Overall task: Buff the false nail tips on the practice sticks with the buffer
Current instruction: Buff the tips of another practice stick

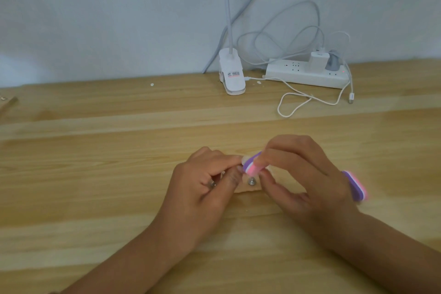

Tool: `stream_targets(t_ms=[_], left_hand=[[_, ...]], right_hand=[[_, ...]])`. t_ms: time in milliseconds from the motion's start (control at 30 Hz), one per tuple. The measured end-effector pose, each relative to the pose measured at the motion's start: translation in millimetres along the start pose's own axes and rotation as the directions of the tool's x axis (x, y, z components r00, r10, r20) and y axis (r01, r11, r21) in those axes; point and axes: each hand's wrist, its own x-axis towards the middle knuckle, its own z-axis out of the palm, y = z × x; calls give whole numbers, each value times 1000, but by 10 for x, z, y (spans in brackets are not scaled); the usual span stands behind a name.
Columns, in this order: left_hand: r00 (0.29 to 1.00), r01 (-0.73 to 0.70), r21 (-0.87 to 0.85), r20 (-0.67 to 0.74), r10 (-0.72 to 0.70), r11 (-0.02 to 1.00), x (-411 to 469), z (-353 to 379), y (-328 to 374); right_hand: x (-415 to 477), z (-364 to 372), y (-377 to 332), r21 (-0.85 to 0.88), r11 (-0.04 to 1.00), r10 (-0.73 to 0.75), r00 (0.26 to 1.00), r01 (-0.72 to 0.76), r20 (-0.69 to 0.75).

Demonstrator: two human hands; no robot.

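Surface: light planked wooden table (119,150); lengthwise grain, matt finish
Buffer: long purple, pink and white layered foam buffer (251,166); flat sides, rounded ends; one end shows between the two hands, the other juts out behind the right wrist and is blurred
Right hand: right hand (303,179) grasps the buffer, thumb and fingers curled round its middle; the end between the hands lies against the nail tip
Nail tip: small pale translucent false nail tip (244,160); curved and glossy; sits at the table's middle between the two hands, touching the buffer end; mostly hidden
Left hand: left hand (205,181); forefinger and thumb pinch the false nail tip, the other fingers curled under; a shiny metal bit shows between those fingers, cannot tell what it is
Stick: thin grey metal practice stick (251,182) just below the buffer; only its lower stem shows; it stands on a flat tan base piece (245,190) lying on the table beneath the hands
Lamp: white plastic clip lamp base (232,76) near the table's far edge; printed label on its side; a white bendable neck rises out of view
Power strip: long white plastic power strip (298,74) just right of the lamp base; its sockets hold a square white charger adapter (318,61) and a grey plug (333,62); a small red light glows at its right end
Cable: thin white cable (296,105) looping on the wood in front of the strip; more loops hang against the wall
Specks: small round white chips (152,84) on the wood near the far edge
Wall: pale grey-white painted wall (119,19); smooth
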Motion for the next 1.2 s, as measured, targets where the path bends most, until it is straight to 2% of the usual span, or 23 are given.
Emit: stream_targets(t_ms=[100,267,400,533,667,767,900,1033,1200], left_hand=[[1000,18,-40,-1,-18,999,5,-18,-3],[999,6,4,54,-6,1000,6,-11,23],[997,48,-63,65,-44,997,-1,-14,20],[996,27,-38,86,-24,999,-7,11,11],[995,60,-70,79,-55,996,2,-3,6],[997,14,-54,75,-10,998,4,-2,21],[996,32,-60,81,-27,998,2,9,8],[997,45,-72,67,-40,996,4,9,12],[998,64,-104,27,-61,993,2,-1,13]], right_hand=[[19,-34,52,-9,995,100,994,-100,-34],[-12,18,-39,23,1000,-15,1000,15,13],[5,-20,25,-20,997,73,996,-74,-41],[-27,27,-38,13,1000,-9,1000,9,-7],[5,-14,25,-48,995,81,995,-83,-51],[-2,-4,-15,-23,999,35,998,-36,-57],[14,-9,11,-26,996,80,994,-83,-79],[-13,20,-28,2,999,49,998,-49,-51],[34,-12,-21,41,982,185,980,-183,-74]])
